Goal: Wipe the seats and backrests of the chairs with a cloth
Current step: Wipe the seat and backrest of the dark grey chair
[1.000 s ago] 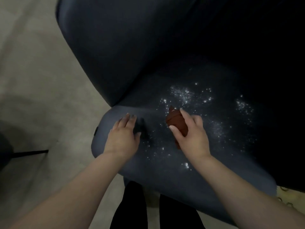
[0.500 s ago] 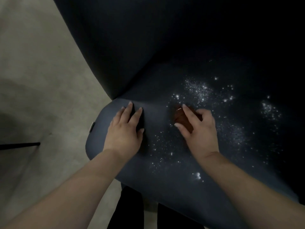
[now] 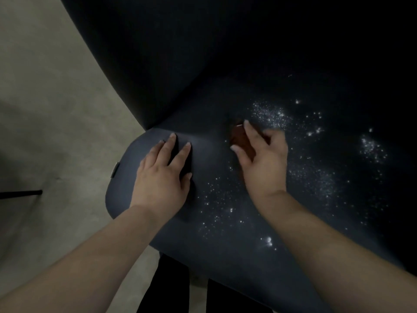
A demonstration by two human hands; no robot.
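Observation:
A dark blue chair fills the view, its seat (image 3: 225, 251) below me and its backrest (image 3: 171, 55) rising behind. White powdery specks (image 3: 270, 114) are scattered over the seat's middle and right. My right hand (image 3: 261, 159) presses a reddish-brown cloth (image 3: 239, 138) flat on the seat near the backrest; most of the cloth is hidden under the fingers. My left hand (image 3: 162, 177) lies flat on the seat's left part, fingers spread, holding nothing.
Pale concrete floor (image 3: 52, 123) lies to the left of the chair. A thin black leg (image 3: 20, 193) of another object crosses the floor at the left edge. My dark trouser legs (image 3: 167, 288) stand against the seat's front edge.
My right hand has pushed the cloth away from me toward the backrest and flattened it on the seat. My left hand slid forward a little and its fingers spread.

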